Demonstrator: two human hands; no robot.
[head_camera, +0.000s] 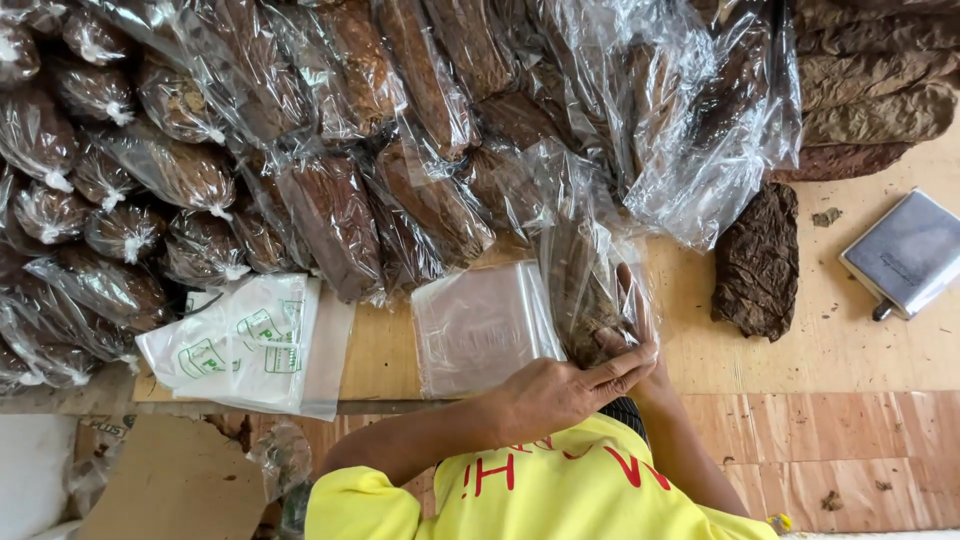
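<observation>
Bag stack (478, 325) left of hands (590, 375)

Soft, even daylight fills the scene, bright without harshness. White glare streaks the clear plastic bags (300, 110) piled beyond the left grip (560, 390), strongest on the loose film up and to its right. Shadows are faint: a thin dark edge under the bags and along the near rim of the tabletop (840, 340). Focus is crisp across the middle; the yellow sleeve (560, 490) nearest the lens is slightly soft. Straight lines bow mildly toward the frame's edges.
</observation>
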